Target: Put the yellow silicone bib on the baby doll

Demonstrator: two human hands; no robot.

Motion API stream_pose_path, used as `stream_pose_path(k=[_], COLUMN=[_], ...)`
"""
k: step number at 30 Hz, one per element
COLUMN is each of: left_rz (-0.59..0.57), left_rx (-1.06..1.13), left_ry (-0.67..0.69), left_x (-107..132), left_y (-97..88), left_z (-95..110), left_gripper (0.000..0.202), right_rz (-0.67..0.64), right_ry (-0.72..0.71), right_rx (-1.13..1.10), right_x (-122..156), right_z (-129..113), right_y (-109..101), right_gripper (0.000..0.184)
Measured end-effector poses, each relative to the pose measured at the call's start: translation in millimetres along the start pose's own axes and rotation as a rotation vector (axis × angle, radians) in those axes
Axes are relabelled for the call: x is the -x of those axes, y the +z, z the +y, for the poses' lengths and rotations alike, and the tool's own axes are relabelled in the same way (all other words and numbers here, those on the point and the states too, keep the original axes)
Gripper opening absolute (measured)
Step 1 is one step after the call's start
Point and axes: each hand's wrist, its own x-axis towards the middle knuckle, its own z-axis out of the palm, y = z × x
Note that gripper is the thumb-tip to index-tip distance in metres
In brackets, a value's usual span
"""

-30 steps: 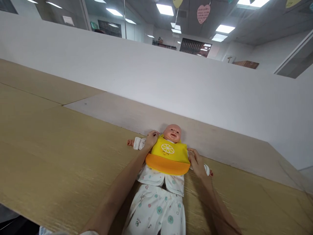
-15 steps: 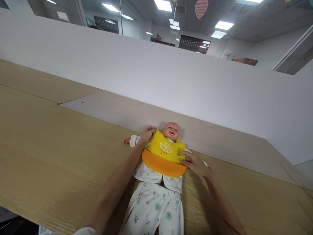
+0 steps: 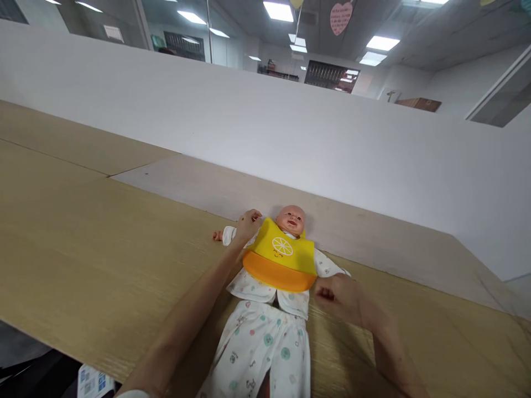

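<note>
Wooden surface [image 3: 95,260] carries a doll [image 3: 255,290] lying on its back, with yellow bib [image 3: 280,257] on the chest. Left hand [image 3: 249,225] curls at the bib's upper corner; if it grips, I cannot tell. Right of it, right hand [image 3: 336,297] is loosely closed, just beside the bib's lower edge.

Your left hand [image 3: 248,225] hides the bib's [image 3: 279,260] corner by the doll's [image 3: 290,220] shoulder. Right hand [image 3: 337,298] is blurred, fingers curled from view. Bottom edge cuts off doll's legs [image 3: 257,354], left forearm [image 3: 182,326], right forearm [image 3: 394,354]. Printed card [image 3: 94,382] is also cut off, print too small to read.
</note>
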Motion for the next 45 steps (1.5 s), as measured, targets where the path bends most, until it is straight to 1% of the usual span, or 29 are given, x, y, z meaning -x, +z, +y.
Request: stream_pose_path(k=[1, 2, 3, 4, 6, 7, 8, 9, 10, 11, 12, 13, 16, 17, 21, 24, 27, 30, 33, 35, 37, 39, 41, 43, 45], left_rz=[-0.029, -0.089, -0.174, -0.269, -0.499, -0.619, -0.773, -0.905, -0.991, -1.025, -1.030, -1.011, -0.911, -0.904, -0.958, -0.940, -0.952, -0.878, -0.765, -0.717, -0.664, -0.620, -0.650, -0.747, -0.858], left_rx=[-0.020, -0.037, -0.057, -0.089, -0.136, -0.143, -0.158, -0.165, -0.173, -0.200, -0.233, -0.274, -0.386, -0.388, -0.294, -0.312, -0.341, -0.372, -0.314, -0.213, -0.116, -0.050, -0.024, -0.047, -0.123], left_ry=[0.038, 0.084, 0.126, 0.165, 0.241, 0.272, 0.286, 0.273, 0.255, 0.249, 0.243, 0.240, 0.254, 0.265, 0.299, 0.321, 0.365, 0.444, 0.497, 0.452, 0.361, 0.277, 0.230, 0.217, 0.219], left_x=[4.9, 10.5, 16.9, 23.9, 40.1, 49.1, 58.5, 67.9, 77.0, 85.5, 93.2, 99.8, 113.4, 116.1, 121.7, 123.3, 124.9, 127.2, 128.3, 127.2, 125.2, 123.4, 122.7, 123.4, 124.6], left_y=[-7.4, -15.6, -24.4, -33.7, -52.1, -60.5, -67.9, -74.0, -78.5, -81.3, -82.6, -82.6, -79.3, -78.5, -80.1, -82.9, -83.3, -80.7, -78.2, -78.0, -78.6, -79.3, -80.0, -81.5, -84.3], left_z=[6.0, 12.9, 20.4, 28.3, 43.8, 50.7, 56.4, 60.9, 63.9, 65.4, 65.7, 64.9, 58.7, 56.0, 44.4, 37.4, 34.5, 34.0, 33.6, 33.8, 34.8, 36.3, 37.7, 38.8, 40.1], left_gripper=[0.021, 0.020, 0.020, 0.020, 0.020, 0.021, 0.020, 0.020, 0.021, 0.021, 0.021, 0.019, 0.010, 0.009, 0.005, 0.014, 0.025, 0.021, 0.018, 0.017, 0.015, 0.013, 0.013, 0.013, 0.012], right_rz=[-0.057, -0.107, -0.148, -0.180, -0.222, -0.225, -0.221, -0.209, -0.187, -0.160, -0.139, -0.118, -0.111, -0.112, -0.153, -0.196, -0.153, -0.115, -0.076, -0.007, 0.056, 0.083, 0.077, 0.057, 0.014], right_ry=[-0.051, -0.094, -0.115, -0.108, -0.043, -0.006, 0.023, 0.039, 0.041, 0.042, 0.046, 0.052, 0.066, 0.065, 0.074, 0.086, 0.077, 0.078, 0.061, 0.062, 0.070, 0.096, 0.131, 0.144, 0.115], right_rx=[-0.013, -0.018, -0.013, 0.008, 0.088, 0.124, 0.148, 0.161, 0.162, 0.154, 0.144, 0.126, 0.104, 0.117, 0.173, 0.187, 0.255, 0.350, 0.343, 0.313, 0.285, 0.261, 0.264, 0.293, 0.308], right_x=[1.9, 2.3, 1.7, 0.3, -2.6, -3.5, -3.8, -3.7, -3.2, -2.6, -1.8, -1.1, 1.0, 1.7, 3.8, 3.6, 1.8, -0.1, -1.1, -0.9, -0.3, 0.2, 0.4, 0.8, 2.2], right_z=[-4.1, -8.0, -12.1, -16.5, -25.2, -28.5, -30.5, -30.6, -28.9, -25.7, -21.4, -16.9, -8.6, -8.6, -18.6, -27.1, -31.3, -29.6, -22.4, -16.3, -11.0, -6.9, -3.3, 0.1, 2.3], right_y=[3.5, 8.0, 12.6, 17.1, 24.5, 27.4, 30.1, 32.8, 35.7, 38.7, 41.6, 44.1, 47.2, 46.4, 38.4, 32.9, 32.8, 37.1, 39.6, 37.7, 33.7, 30.4, 30.5, 34.5, 40.3], right_gripper=[0.012, 0.010, 0.009, 0.009, 0.010, 0.010, 0.009, 0.009, 0.008, 0.009, 0.010, 0.011, 0.016, 0.017, 0.016, 0.018, 0.017, 0.020, 0.019, 0.018, 0.019, 0.020, 0.020, 0.019, 0.019])
